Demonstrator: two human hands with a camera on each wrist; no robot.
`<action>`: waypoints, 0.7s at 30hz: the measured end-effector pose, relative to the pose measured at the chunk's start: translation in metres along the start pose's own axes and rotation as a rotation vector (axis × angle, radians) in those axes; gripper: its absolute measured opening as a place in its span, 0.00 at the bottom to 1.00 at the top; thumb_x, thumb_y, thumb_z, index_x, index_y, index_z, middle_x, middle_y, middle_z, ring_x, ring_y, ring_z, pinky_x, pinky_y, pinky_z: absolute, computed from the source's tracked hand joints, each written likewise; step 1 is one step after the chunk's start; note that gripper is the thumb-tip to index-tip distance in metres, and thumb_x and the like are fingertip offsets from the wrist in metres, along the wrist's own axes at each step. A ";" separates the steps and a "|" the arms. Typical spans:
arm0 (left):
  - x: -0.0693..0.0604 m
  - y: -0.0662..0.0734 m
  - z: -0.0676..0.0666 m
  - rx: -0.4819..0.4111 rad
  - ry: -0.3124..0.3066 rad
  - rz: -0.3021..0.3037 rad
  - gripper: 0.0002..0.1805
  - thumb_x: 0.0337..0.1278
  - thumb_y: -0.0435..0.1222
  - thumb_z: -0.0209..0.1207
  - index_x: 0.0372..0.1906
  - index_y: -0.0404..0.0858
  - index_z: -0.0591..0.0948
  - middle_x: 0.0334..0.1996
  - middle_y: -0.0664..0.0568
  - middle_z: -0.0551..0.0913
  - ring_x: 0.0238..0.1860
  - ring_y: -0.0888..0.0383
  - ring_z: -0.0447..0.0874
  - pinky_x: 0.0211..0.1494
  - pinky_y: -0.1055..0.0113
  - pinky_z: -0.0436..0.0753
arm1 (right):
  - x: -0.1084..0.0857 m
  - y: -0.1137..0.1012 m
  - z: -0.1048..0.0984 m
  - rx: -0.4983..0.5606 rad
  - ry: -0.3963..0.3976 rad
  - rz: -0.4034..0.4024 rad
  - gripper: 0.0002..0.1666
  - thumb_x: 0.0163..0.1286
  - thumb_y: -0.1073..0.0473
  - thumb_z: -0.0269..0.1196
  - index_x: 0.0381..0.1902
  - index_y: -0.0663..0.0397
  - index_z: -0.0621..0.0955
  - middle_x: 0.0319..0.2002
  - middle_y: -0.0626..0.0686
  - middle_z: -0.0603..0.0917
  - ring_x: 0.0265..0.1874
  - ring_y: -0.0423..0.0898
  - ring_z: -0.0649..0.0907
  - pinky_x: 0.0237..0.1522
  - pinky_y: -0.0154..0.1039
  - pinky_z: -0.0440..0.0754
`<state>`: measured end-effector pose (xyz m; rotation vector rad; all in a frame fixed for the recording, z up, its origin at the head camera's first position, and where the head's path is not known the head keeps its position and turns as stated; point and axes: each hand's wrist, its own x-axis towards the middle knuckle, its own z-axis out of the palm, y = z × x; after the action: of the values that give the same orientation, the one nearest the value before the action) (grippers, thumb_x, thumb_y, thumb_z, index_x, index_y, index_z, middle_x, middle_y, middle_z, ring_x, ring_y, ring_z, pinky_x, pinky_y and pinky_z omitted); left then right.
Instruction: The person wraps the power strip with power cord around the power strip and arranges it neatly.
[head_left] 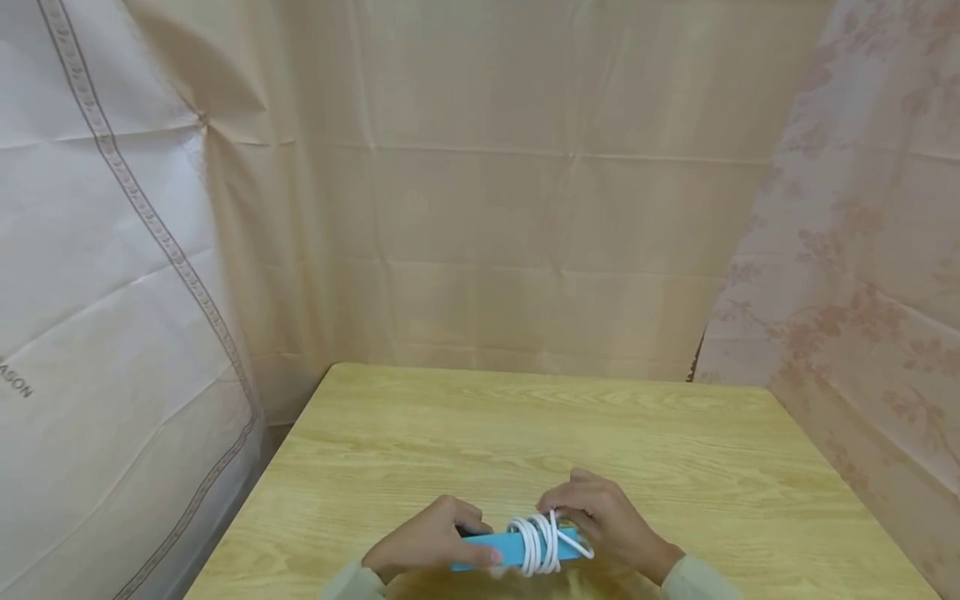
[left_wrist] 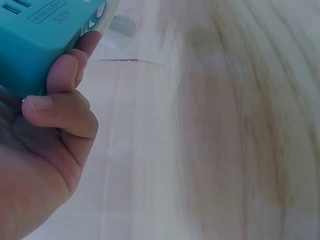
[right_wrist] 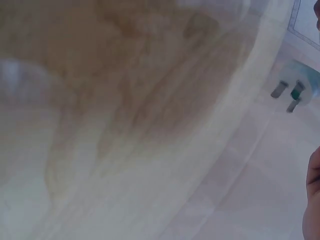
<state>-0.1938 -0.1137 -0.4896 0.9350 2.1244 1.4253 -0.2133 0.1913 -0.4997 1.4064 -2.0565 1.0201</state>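
Note:
A blue power strip (head_left: 510, 547) is held low over the front of the table, with a white cord (head_left: 531, 546) wound several times around it. My left hand (head_left: 431, 537) grips its left end, thumb on the near face. In the left wrist view, the power strip (left_wrist: 37, 37) shows slots and raised lettering, and the left hand's (left_wrist: 55, 135) fingers curl under it. At the other end my right hand (head_left: 603, 517) pinches the cord near its loose stretch. A three-pin plug (right_wrist: 302, 86) shows in the right wrist view, beside part of the right hand (right_wrist: 312, 195).
The wood-grain table (head_left: 525, 425) extends ahead and to both sides of the hands. A beige curtain (head_left: 525, 208) hangs behind it. Pale sheets hang at the left (head_left: 112, 333) and the right, where the sheet (head_left: 862, 275) has a floral print.

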 end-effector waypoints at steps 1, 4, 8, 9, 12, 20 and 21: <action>0.000 0.000 0.000 -0.011 -0.002 0.000 0.14 0.64 0.47 0.68 0.33 0.40 0.92 0.22 0.63 0.75 0.23 0.70 0.68 0.28 0.75 0.69 | 0.000 0.000 0.001 0.000 0.007 0.002 0.10 0.73 0.56 0.62 0.48 0.43 0.87 0.42 0.41 0.90 0.30 0.33 0.72 0.35 0.20 0.73; -0.001 0.001 0.002 -0.057 0.001 -0.010 0.14 0.64 0.47 0.68 0.35 0.39 0.92 0.22 0.62 0.76 0.24 0.69 0.68 0.30 0.75 0.70 | 0.000 -0.003 0.003 0.010 0.027 0.017 0.11 0.74 0.57 0.61 0.48 0.43 0.87 0.42 0.40 0.89 0.28 0.33 0.71 0.33 0.21 0.73; -0.001 -0.001 0.003 -0.094 0.015 0.007 0.13 0.64 0.45 0.68 0.39 0.39 0.92 0.25 0.61 0.79 0.25 0.69 0.71 0.32 0.74 0.73 | 0.002 -0.007 0.004 0.025 0.043 0.057 0.15 0.68 0.67 0.67 0.48 0.43 0.88 0.41 0.40 0.89 0.28 0.33 0.72 0.32 0.22 0.74; -0.001 -0.001 0.003 -0.097 0.020 0.015 0.13 0.64 0.44 0.68 0.40 0.39 0.92 0.25 0.61 0.80 0.26 0.69 0.71 0.32 0.74 0.73 | 0.002 -0.007 0.004 0.030 0.045 0.067 0.17 0.66 0.69 0.68 0.47 0.43 0.88 0.41 0.41 0.89 0.28 0.33 0.73 0.31 0.23 0.74; -0.002 -0.002 0.003 -0.117 0.028 0.033 0.12 0.64 0.43 0.68 0.42 0.39 0.92 0.28 0.59 0.82 0.28 0.69 0.74 0.33 0.74 0.75 | 0.002 -0.006 0.004 0.051 0.044 0.097 0.21 0.62 0.73 0.69 0.48 0.44 0.88 0.40 0.41 0.89 0.28 0.34 0.73 0.30 0.25 0.76; -0.003 -0.004 0.001 -0.198 0.010 0.040 0.16 0.63 0.44 0.68 0.45 0.35 0.91 0.28 0.60 0.81 0.29 0.68 0.74 0.35 0.73 0.75 | 0.003 -0.005 0.004 0.203 0.032 0.194 0.18 0.64 0.73 0.68 0.46 0.46 0.90 0.38 0.42 0.89 0.29 0.36 0.77 0.29 0.32 0.80; -0.003 -0.004 0.001 -0.208 0.011 0.041 0.17 0.63 0.44 0.68 0.45 0.34 0.91 0.27 0.61 0.80 0.29 0.68 0.74 0.35 0.73 0.75 | 0.003 -0.005 0.005 0.218 0.033 0.203 0.18 0.64 0.73 0.68 0.45 0.46 0.90 0.37 0.43 0.88 0.29 0.36 0.78 0.29 0.32 0.80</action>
<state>-0.1925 -0.1164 -0.4938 0.8971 1.9291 1.6377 -0.2097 0.1846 -0.4984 1.2902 -2.1491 1.3787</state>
